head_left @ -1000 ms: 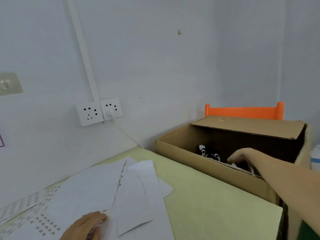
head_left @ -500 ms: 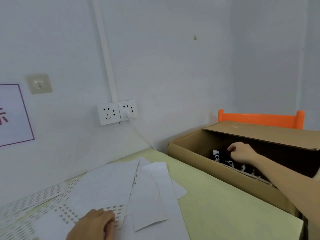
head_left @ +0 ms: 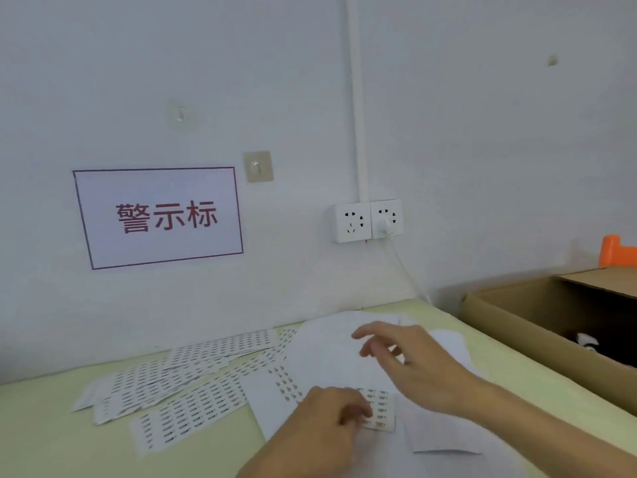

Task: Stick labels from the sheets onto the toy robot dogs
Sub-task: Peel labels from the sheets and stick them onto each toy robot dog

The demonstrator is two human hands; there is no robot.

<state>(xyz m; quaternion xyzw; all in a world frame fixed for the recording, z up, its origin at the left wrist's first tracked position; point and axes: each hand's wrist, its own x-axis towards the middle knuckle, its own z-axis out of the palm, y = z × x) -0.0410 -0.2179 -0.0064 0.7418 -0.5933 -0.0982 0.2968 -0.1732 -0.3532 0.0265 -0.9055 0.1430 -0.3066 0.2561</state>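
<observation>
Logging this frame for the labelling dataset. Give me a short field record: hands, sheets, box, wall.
left hand: fingers resting on a label sheet, holding nothing
right hand: above the blank white papers, fingers spread, holding nothing
other label sheets: fanned on the green table, left of the hands
cardboard box: open, at right; black-and-white toy partly visible inside
wall: red-bordered sign, double socket with one plug in

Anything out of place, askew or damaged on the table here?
Nothing damaged or spilled. The label sheets lie fanned at mixed angles, overlapping, with plain white sheets on top. The right hand is above them, holding no toy dog.
</observation>
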